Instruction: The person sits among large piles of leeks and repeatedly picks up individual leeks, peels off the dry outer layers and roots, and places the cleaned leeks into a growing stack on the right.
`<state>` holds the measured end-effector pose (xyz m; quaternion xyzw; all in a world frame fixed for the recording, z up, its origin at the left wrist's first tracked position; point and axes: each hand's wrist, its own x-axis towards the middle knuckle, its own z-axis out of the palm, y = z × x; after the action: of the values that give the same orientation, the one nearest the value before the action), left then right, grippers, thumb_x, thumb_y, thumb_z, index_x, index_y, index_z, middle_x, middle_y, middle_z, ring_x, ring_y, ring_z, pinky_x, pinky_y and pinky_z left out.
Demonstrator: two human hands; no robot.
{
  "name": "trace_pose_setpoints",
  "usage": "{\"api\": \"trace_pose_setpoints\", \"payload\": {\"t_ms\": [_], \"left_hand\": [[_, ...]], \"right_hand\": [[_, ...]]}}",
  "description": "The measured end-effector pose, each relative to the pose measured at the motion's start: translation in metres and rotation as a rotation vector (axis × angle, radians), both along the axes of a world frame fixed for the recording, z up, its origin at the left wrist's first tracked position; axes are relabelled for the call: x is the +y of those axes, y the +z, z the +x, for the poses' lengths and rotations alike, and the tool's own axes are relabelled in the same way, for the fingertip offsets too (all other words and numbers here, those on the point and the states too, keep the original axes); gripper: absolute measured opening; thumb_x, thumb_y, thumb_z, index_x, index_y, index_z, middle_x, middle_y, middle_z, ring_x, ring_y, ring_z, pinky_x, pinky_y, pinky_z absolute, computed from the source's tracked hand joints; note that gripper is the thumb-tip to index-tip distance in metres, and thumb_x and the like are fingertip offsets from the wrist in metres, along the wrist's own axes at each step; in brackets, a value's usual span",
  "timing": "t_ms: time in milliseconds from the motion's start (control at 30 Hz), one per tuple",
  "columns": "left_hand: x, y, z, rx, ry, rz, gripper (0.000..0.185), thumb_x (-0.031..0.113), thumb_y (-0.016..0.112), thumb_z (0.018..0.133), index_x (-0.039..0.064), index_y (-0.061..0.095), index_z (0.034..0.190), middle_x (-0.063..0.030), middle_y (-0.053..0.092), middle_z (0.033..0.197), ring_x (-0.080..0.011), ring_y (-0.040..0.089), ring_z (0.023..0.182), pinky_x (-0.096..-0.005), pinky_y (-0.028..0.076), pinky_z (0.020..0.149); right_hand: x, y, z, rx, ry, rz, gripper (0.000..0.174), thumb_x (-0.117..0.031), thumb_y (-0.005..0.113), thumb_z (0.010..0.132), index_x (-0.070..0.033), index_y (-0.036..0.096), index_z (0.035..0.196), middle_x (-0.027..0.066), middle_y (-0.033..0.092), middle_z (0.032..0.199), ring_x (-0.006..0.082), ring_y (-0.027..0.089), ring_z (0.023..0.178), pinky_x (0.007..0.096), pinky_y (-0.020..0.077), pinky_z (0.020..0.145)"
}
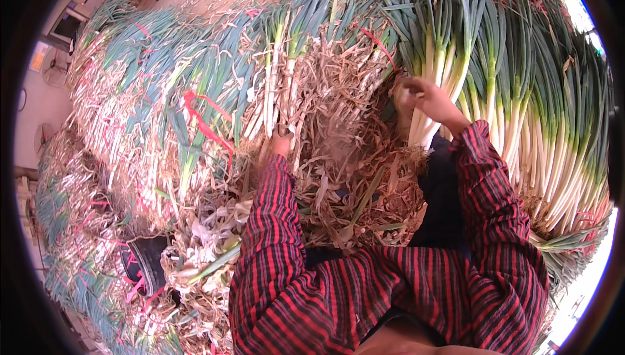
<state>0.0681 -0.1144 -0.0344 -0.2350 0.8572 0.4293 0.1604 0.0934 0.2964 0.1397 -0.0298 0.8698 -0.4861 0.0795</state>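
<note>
My left hand (pixel 281 144) is closed around the root ends of a few unpeeled Welsh onion stalks (pixel 269 94), whose white shafts point away from me. My right hand (pixel 432 102), fingers bent, is in front of a bunch of clean Welsh onions (pixel 441 64) with bright white shafts and green tops. Blur around its fingertips hides whether it grips anything. Below that hand the bunch's hairy roots (pixel 415 157) hang beside my dark trouser leg (pixel 442 194). Dry brown leaves (pixel 337 135) fill the space between both hands.
Untrimmed Welsh onions (pixel 146 96) lie heaped at left, with red ties (pixel 210 130) among them. Cleaned ones (pixel 547 145) lean in a dense row at right. A black container (pixel 146 264) with pink cords is at lower left, beside peeled skins (pixel 210 238). Fans (pixel 54 68) stand far left.
</note>
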Motion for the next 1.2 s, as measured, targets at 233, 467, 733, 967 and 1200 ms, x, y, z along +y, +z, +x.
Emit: {"api": "trace_pose_setpoints", "payload": {"t_ms": [233,467,733,967,1200], "left_hand": [[0.083,0.111,0.031,0.251,0.025,0.122,0.044,0.024,0.057,0.09,-0.006,0.049,0.122,-0.0174,0.064,0.099,-0.0195,0.064,0.079,-0.0379,0.052,0.075],[0.104,0.152,0.201,0.504,-0.155,0.276,0.025,0.019,0.066,0.081,0.0,0.054,0.092,-0.0091,0.055,0.066,-0.0158,0.052,0.058,-0.0331,0.044,0.055],[0.097,0.137,0.297,0.484,-0.367,0.049,0.03,0.02,0.065,0.082,0.003,0.051,0.102,-0.0174,0.058,0.087,-0.0304,0.06,0.075,-0.0386,0.047,0.066],[0.149,0.217,0.143,0.633,-0.184,0.426,0.039,0.017,0.05,0.093,-0.005,0.043,0.124,-0.0165,0.057,0.114,-0.0234,0.058,0.1,-0.0332,0.045,0.09],[0.153,0.211,0.133,0.706,-0.226,0.224,0.044,0.024,0.049,0.096,-0.003,0.04,0.129,-0.0169,0.056,0.115,-0.0212,0.055,0.105,-0.0312,0.043,0.09]], "right_hand": [[-0.03,0.012,0.008,-0.005,0.218,0.145,0.042,-0.02,0.064,0.084,0.0,0.054,0.12,0.0164,0.063,0.103,0.0252,0.06,0.098,0.0333,0.0464,0.085],[-0.077,-0.001,-0.001,-0.008,-0.036,-0.107,0.056,-0.033,0.056,0.089,0.006,0.045,0.127,0.0209,0.058,0.114,0.0284,0.057,0.105,0.036,0.0431,0.091],[-0.109,0.029,0.012,-0.403,-0.226,-1.233,0.029,-0.021,0.058,0.091,0.0,0.055,0.111,0.0067,0.063,0.097,0.0167,0.06,0.081,0.0296,0.0502,0.076],[-0.137,0.041,0.059,-0.344,-0.065,-1.302,0.035,-0.02,0.06,0.09,0.002,0.052,0.116,0.0078,0.061,0.101,0.0186,0.059,0.088,0.0325,0.048,0.081],[-0.135,0.04,0.06,-0.306,-0.142,-1.395,0.031,-0.019,0.062,0.089,0.0,0.055,0.112,0.0053,0.061,0.098,0.0163,0.057,0.086,0.0308,0.0457,0.079]]}}
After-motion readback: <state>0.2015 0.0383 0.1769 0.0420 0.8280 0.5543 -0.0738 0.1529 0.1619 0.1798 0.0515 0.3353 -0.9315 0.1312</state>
